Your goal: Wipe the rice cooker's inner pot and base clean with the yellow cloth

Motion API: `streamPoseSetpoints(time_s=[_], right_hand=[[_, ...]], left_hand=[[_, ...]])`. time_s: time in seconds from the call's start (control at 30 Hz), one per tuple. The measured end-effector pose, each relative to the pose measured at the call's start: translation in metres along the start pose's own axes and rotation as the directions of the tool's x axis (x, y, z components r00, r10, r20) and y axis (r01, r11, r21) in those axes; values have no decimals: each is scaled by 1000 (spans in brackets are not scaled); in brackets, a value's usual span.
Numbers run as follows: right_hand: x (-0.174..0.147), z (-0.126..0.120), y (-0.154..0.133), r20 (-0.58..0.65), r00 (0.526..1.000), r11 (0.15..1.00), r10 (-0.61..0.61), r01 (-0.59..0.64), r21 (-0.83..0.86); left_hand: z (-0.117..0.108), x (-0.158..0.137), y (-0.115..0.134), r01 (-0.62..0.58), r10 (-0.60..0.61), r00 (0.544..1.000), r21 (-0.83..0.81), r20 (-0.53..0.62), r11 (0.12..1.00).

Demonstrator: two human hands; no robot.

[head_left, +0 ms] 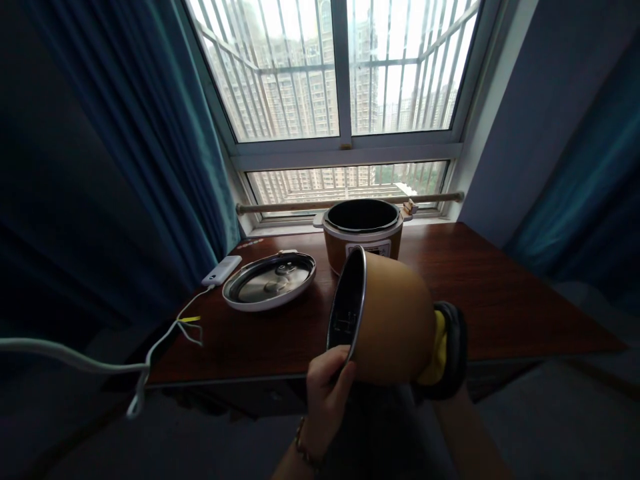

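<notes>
No words or numbers can be read — the label (377,250) on the electric cooker (367,236) and the pale marks (345,323) inside the inner pot (395,313) (tiny little lines) are too small to make out.

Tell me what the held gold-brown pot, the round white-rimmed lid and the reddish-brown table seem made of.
Gold-brown pot: probably metal, satin outside with a dark, perhaps coated inside; its rim shines silvery.
Round white-rimmed lid: likely plastic rim around a polished metal inner plate, judging by its bright reflections.
Reddish-brown table: wood or laminate, slightly glossy; streaky grain shows.
</notes>
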State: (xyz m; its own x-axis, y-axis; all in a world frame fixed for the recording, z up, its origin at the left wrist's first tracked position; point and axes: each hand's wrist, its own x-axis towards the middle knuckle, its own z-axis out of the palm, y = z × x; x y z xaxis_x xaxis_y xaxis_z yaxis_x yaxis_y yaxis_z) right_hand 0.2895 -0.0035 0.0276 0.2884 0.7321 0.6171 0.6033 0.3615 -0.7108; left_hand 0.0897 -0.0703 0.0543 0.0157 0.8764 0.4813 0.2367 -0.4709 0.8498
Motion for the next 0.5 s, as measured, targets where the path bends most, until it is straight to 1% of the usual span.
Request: streamPoseSetpoints(time_s=[0.13,0.27,0.37,0.5], right_hand=[[12,-13,-8,48,999,996,6,-11,91],[16,-8,-14,33,993,987,112,-115,111],[17,-3,-15,18,987,981,157,-158,115],[17,1,-15,62,983,963,175,-184,197]], left_hand=[[16,-4,-19,102,-108,991,-81,-76,992],[24,-9,-39,205,-215,970,-91,-112,974],[27,-12,-50,237,-247,956,-79,-156,968],[30,-15,-60,244,-257,946,-91,-199,966]])
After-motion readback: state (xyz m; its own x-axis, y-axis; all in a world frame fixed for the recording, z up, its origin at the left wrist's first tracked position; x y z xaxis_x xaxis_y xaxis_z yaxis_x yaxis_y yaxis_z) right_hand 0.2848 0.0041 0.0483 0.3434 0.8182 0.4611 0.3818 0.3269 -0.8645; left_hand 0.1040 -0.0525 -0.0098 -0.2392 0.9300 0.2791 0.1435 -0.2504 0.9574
